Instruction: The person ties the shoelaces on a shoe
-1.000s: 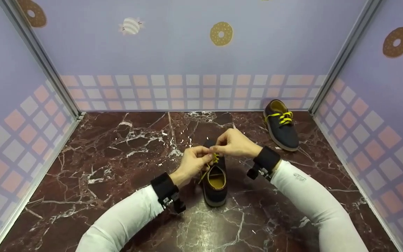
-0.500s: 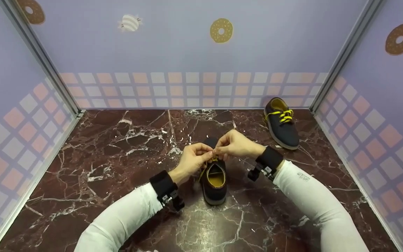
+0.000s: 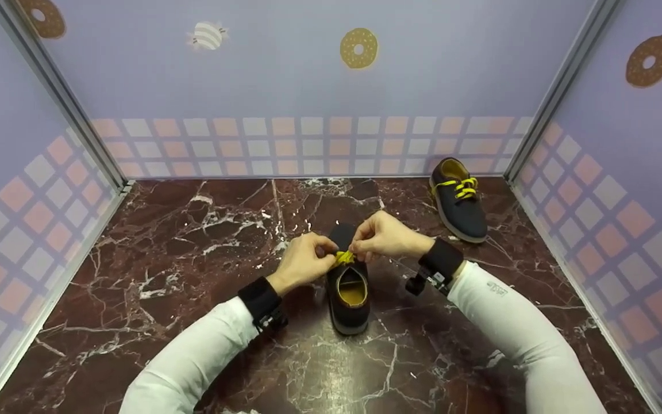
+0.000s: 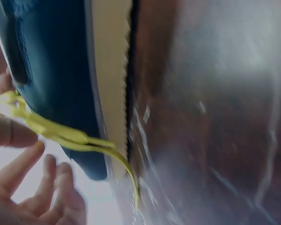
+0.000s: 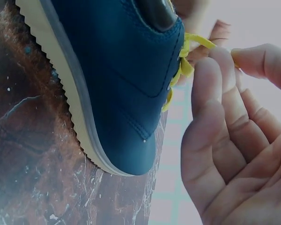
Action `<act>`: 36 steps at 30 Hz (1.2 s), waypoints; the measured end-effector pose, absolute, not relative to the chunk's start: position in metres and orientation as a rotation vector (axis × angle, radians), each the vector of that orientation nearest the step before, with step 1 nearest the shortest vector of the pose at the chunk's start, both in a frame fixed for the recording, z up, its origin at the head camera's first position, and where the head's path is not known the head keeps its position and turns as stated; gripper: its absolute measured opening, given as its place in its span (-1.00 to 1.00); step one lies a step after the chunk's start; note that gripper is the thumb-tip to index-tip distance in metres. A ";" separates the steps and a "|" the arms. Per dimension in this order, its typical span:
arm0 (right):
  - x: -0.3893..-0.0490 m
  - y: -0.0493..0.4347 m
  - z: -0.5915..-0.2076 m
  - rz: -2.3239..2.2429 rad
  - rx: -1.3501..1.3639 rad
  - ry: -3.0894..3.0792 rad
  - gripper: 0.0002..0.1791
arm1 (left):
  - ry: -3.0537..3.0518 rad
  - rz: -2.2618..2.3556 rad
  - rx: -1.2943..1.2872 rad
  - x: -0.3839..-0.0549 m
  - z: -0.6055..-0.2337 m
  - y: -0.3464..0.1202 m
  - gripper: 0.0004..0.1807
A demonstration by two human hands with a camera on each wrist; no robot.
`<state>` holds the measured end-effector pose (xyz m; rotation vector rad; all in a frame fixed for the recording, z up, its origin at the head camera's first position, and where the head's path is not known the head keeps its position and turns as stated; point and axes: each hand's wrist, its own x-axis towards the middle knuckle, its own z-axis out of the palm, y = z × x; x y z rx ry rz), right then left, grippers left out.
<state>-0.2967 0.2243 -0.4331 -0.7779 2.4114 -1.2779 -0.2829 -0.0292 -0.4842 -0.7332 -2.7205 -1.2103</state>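
A dark shoe (image 3: 349, 319) with a tan lining stands on the marbled surface, heel toward me. Its yellow shoelace (image 3: 345, 258) shows bunched over the tongue between both hands. My left hand (image 3: 303, 261) pinches the lace at the shoe's left side; in the left wrist view the thumb lies over the yellow lace (image 4: 61, 133), and a loose end hangs down past the sole. My right hand (image 3: 389, 236) pinches a lace strand between thumb and forefinger on the right; the right wrist view shows that strand (image 5: 200, 40) drawn from the knot to the fingertips.
A matching shoe (image 3: 461, 210) with a tied yellow lace stands at the back right, toe toward me. Lilac panel walls (image 3: 285, 80) enclose the marbled surface (image 3: 193, 259) at the back and both sides.
My hands have moved slightly apart, the left one to the left, and more of the yellow lace shows between them. Both shoes stay in place.
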 end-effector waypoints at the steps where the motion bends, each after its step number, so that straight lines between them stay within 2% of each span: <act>1: -0.297 0.224 -0.433 -1.274 -0.782 2.416 -0.84 | -2.750 -1.197 -0.742 -0.284 -0.484 -0.032 -0.71; 9: -0.297 0.223 -0.437 -1.248 -0.774 2.426 -0.84 | -2.851 -1.191 -0.807 -0.284 -0.488 -0.043 -0.89; 16: -0.295 0.219 -0.435 -1.267 -0.757 2.412 -0.84 | -2.769 -1.193 -0.783 -0.285 -0.485 -0.044 -0.94; 20: -0.294 0.218 -0.434 -1.262 -0.773 2.405 -0.84 | -2.760 -1.126 -0.796 -0.286 -0.478 -0.047 -0.85; 23: -0.293 0.218 -0.434 -1.252 -0.789 2.412 -0.84 | -2.815 -1.017 -0.804 -0.285 -0.470 -0.049 -0.86; 27: -0.293 0.218 -0.433 -1.238 -0.812 2.425 -0.84 | -2.889 -0.973 -0.788 -0.284 -0.458 -0.053 -0.60; 30: -0.293 0.218 -0.432 -1.233 -0.833 2.433 -0.84 | -2.925 -1.123 -0.804 -0.282 -0.449 -0.054 -0.47; 36: -0.293 0.217 -0.430 -1.242 -0.827 2.433 -0.83 | -2.932 -1.500 -0.837 -0.274 -0.435 -0.048 -0.52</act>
